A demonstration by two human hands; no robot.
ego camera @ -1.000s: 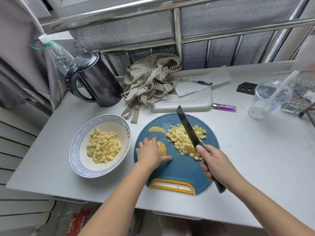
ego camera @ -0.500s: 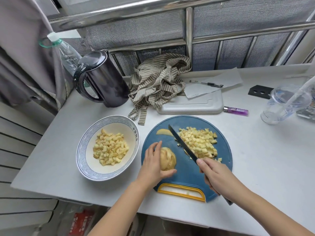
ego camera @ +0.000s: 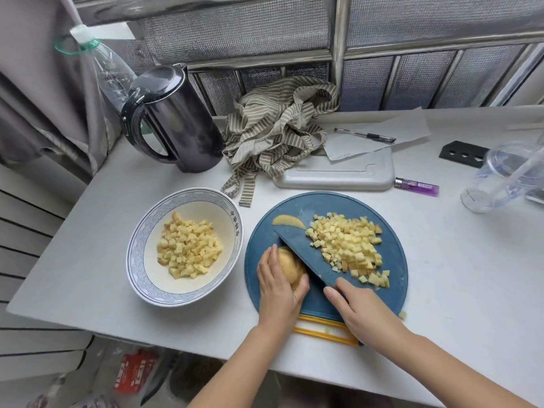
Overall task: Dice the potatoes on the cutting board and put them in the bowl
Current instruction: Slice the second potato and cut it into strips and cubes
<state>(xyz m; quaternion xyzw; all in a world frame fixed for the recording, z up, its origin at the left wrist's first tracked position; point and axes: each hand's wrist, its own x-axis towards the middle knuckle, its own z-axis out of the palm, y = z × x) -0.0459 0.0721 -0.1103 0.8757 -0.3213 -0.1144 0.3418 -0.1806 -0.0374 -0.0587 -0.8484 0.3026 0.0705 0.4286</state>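
Desk front edge: cutting board, potato now stood upright on it.
Bowl at left part-filled; diced pile unmoved; potato gripped by left hand, knife gripped by right hand, brought down against it; slicing judged next.

Left hand grips potato on cutting board; right hand holds knife against it.
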